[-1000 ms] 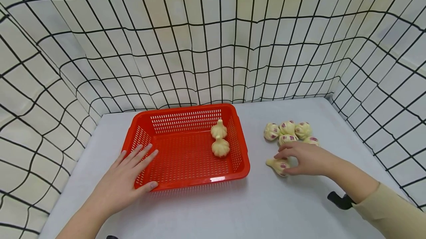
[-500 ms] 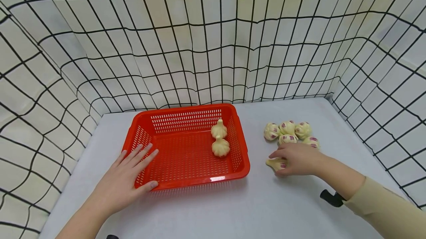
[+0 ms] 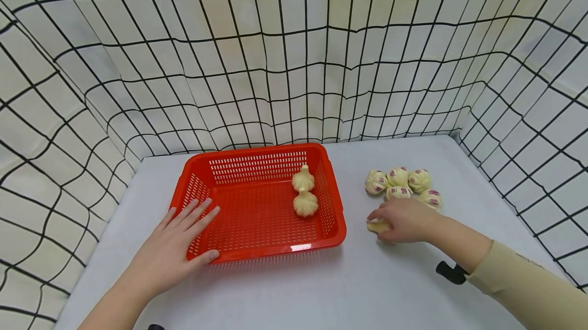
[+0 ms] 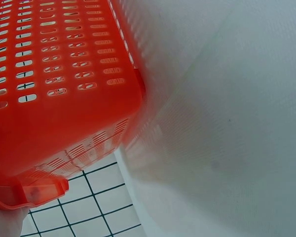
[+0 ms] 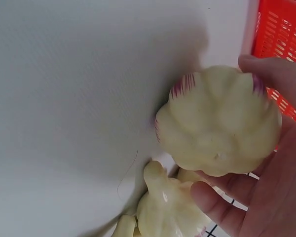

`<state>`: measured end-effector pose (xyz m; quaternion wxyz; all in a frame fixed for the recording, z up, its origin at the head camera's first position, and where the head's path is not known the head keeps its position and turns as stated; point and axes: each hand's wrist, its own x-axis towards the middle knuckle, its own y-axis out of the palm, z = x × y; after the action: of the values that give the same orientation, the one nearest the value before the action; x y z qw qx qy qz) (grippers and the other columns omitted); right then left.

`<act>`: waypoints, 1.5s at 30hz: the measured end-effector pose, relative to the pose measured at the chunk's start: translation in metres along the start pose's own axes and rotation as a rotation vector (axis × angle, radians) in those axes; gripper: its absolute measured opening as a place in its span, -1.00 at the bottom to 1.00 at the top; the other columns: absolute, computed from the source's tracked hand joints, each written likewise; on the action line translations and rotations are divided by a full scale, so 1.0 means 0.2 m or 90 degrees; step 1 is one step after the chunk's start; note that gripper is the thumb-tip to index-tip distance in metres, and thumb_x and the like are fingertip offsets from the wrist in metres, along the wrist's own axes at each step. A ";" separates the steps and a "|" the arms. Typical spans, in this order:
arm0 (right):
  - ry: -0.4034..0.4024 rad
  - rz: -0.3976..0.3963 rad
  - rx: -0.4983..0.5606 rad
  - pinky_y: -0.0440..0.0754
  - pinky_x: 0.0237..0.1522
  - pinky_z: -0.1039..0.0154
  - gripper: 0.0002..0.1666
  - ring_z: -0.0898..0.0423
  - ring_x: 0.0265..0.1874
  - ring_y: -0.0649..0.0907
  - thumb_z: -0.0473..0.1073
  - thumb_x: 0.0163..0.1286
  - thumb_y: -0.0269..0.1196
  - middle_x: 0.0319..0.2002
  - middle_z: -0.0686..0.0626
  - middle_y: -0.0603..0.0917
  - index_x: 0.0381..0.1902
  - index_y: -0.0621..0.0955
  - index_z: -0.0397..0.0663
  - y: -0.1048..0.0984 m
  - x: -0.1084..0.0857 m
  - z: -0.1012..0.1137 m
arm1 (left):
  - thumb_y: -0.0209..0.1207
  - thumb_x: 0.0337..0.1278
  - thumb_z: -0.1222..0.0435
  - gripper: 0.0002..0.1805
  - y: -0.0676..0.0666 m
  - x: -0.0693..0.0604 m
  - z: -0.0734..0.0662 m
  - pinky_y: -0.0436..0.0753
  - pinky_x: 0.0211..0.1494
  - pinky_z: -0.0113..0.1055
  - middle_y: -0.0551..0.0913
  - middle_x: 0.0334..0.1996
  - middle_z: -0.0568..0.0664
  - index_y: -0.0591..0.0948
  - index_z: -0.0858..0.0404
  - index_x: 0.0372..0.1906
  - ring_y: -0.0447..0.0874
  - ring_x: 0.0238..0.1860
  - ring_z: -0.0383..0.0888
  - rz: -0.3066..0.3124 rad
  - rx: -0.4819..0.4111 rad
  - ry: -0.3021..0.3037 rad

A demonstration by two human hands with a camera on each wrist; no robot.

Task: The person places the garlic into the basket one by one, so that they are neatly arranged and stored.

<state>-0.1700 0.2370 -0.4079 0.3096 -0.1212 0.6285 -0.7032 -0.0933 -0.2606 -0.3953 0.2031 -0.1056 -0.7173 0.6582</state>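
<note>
My right hand [image 3: 406,221] holds a garlic bulb [image 5: 219,118] with purple streaks, its thumb on one side and fingers on the other. In the head view the hand covers most of that bulb; only its pale stem end shows. My left hand [image 3: 172,248] rests over the left front corner of a red perforated basket [image 3: 252,217], fingers spread and straight. Inside the basket, at its right end, lie two plain cream garlic bulbs [image 3: 305,204], one behind the other. Several purple-streaked garlic bulbs [image 3: 398,192] sit grouped just beyond my right hand.
A white cloth-covered table [image 3: 285,294] lies under everything. Black netting [image 3: 294,69] over white walls encloses the back and both sides. A black object [image 3: 451,272] shows beneath the right sleeve.
My right hand has moved slightly left and its fingers have closed round the streaked garlic bulb, covering more of it. The left hand and basket look unchanged.
</note>
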 end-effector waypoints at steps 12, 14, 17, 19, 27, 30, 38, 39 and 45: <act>0.022 -0.001 -0.026 0.57 -0.32 0.26 -0.73 0.24 -0.42 0.50 0.00 0.22 0.39 -0.40 0.27 0.59 -0.09 0.74 0.24 0.03 0.03 0.00 | 0.04 0.15 -0.39 -0.05 -0.01 0.00 0.00 -0.31 0.57 0.01 0.18 0.52 0.05 0.22 0.01 0.54 0.09 0.49 0.19 0.012 -0.001 -0.001; 0.021 -0.002 -0.025 0.57 -0.32 0.26 -0.74 0.24 -0.43 0.50 -0.01 0.22 0.40 -0.40 0.26 0.60 -0.10 0.74 0.22 0.04 0.03 0.00 | 0.04 0.15 -0.39 -0.05 0.00 0.00 0.00 -0.31 0.57 0.01 0.18 0.53 0.04 0.22 0.00 0.55 0.09 0.50 0.18 0.011 -0.002 -0.001; 0.021 -0.001 -0.020 0.56 -0.33 0.27 -0.73 0.23 -0.44 0.49 -0.02 0.22 0.40 -0.40 0.24 0.61 -0.10 0.74 0.20 0.03 0.04 0.01 | 0.05 0.15 -0.38 -0.05 0.00 0.00 0.00 -0.32 0.57 0.01 0.17 0.53 0.04 0.22 0.00 0.55 0.10 0.49 0.19 0.008 -0.003 0.000; 0.025 0.001 -0.016 0.57 -0.33 0.27 -0.72 0.23 -0.44 0.50 -0.03 0.22 0.40 -0.39 0.23 0.62 -0.08 0.73 0.19 0.03 0.04 0.01 | 0.05 0.14 -0.38 -0.05 0.00 0.00 0.00 -0.32 0.57 0.00 0.17 0.53 0.04 0.22 0.00 0.55 0.11 0.48 0.20 0.007 -0.003 0.001; 0.041 -0.009 0.001 0.61 -0.29 0.26 -0.68 0.24 -0.37 0.56 -0.02 0.24 0.40 -0.32 0.22 0.66 -0.02 0.72 0.19 0.03 0.03 0.01 | 0.05 0.14 -0.38 -0.05 0.00 0.00 0.00 -0.33 0.57 0.00 0.17 0.53 0.03 0.21 0.00 0.55 0.12 0.48 0.20 0.003 0.000 0.003; 0.048 -0.028 0.008 0.59 -0.31 0.30 -0.65 0.26 -0.37 0.56 -0.01 0.26 0.38 -0.31 0.24 0.67 0.02 0.71 0.20 0.03 0.03 0.01 | 0.05 0.14 -0.38 -0.05 -0.01 0.00 0.00 -0.32 0.57 0.01 0.17 0.53 0.03 0.22 0.00 0.55 0.11 0.49 0.20 0.005 -0.003 0.002; 0.046 -0.069 0.035 0.65 -0.26 0.29 -0.56 0.20 -0.23 0.66 -0.04 0.27 0.38 -0.08 0.14 0.73 0.11 0.68 0.12 0.02 0.02 0.01 | 0.05 0.14 -0.38 -0.05 0.00 0.00 0.00 -0.34 0.57 -0.03 0.20 0.52 0.05 0.24 0.01 0.54 0.11 0.49 0.19 0.002 -0.004 0.000; 0.046 -0.074 0.037 0.65 -0.26 0.29 -0.56 0.20 -0.22 0.66 -0.04 0.27 0.38 -0.07 0.13 0.73 0.12 0.68 0.11 0.02 0.02 0.01 | 0.05 0.14 -0.38 -0.05 0.00 0.00 0.00 -0.36 0.57 -0.04 0.20 0.52 0.05 0.23 0.01 0.54 0.11 0.49 0.19 0.002 -0.002 0.001; 0.051 -0.102 0.082 0.59 -0.38 0.38 -0.58 0.30 -0.37 0.60 -0.04 0.31 0.36 -0.08 0.14 0.72 0.12 0.66 0.07 0.02 0.02 0.00 | 0.04 0.14 -0.39 -0.05 -0.01 0.00 0.00 -0.32 0.57 -0.01 0.20 0.52 0.05 0.24 0.01 0.54 0.11 0.49 0.19 0.003 -0.002 -0.003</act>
<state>-0.1722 0.2347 -0.4132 0.2341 -0.1226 0.5821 -0.7690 -0.0923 -0.2603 -0.3944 0.1993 -0.1062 -0.7187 0.6577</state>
